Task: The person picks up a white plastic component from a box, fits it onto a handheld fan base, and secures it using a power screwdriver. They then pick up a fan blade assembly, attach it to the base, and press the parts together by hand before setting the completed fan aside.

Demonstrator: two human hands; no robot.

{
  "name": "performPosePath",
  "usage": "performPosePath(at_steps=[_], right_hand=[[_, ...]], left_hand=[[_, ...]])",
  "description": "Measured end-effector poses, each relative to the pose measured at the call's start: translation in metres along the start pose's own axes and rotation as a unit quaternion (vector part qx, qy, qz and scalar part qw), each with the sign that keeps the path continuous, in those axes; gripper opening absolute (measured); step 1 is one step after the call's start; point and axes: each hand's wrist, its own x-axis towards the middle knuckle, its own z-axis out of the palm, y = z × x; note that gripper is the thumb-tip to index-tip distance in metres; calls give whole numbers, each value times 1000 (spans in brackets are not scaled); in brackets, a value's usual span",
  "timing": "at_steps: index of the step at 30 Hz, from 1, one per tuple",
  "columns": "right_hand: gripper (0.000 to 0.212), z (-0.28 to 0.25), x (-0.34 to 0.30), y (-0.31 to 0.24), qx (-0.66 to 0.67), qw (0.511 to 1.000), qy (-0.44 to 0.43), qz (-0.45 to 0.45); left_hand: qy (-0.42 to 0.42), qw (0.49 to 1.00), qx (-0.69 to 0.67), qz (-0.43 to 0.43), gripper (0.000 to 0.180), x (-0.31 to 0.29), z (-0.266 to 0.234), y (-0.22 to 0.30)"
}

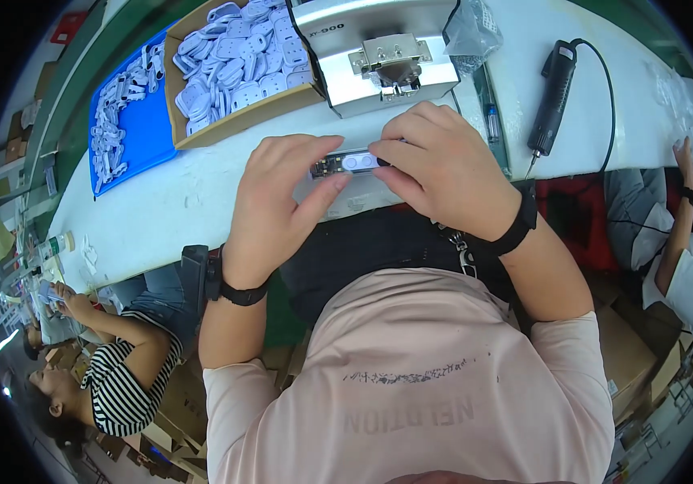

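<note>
Just inside the bench's (148, 230) near edge, the right hand (443, 165) grips a strip's (356, 163) right end; the left hand's (275, 194) thumb and forefinger flank the other. Toward the far edge, left to right: tray (144, 133), carton (249, 118) of pale parts (241, 56), machine (395, 24). A screwdriver (554, 97) lies rightward, its tip at the near edge.

Shows shiny metal on the tabletop machine's front (337, 63), smooth plastic on the two-button module (360, 162) and the rounded casings (233, 58), and matt cardboard in the box (249, 117). Has smooth plastic in the tray (146, 133), crinkled, glossy clear film in the bag (473, 34), and matt plastic on the electric screwdriver (554, 98). Shows soft, matt cloth in the T-shirt (411, 335), with flaking print (411, 376)
</note>
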Motion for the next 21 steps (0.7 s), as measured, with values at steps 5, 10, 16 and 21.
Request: performPosePath(at_steps=[5,10,16,21], right_hand=[[22,-1,-2,2,14,1000,0,-3],[22,-3,-1,1,2,1000,-17,7],[22,-2,0,4,6,1000,-14,6],[22,-3,0,1,-6,1000,-21,1]], left_hand=[[-21,998,28,60,29,6,9,-3],[-22,992,64,105,26,9,13,-10],[-13,991,51,123,26,14,16,-14],[-4,989,55,140,27,9,21,-17]])
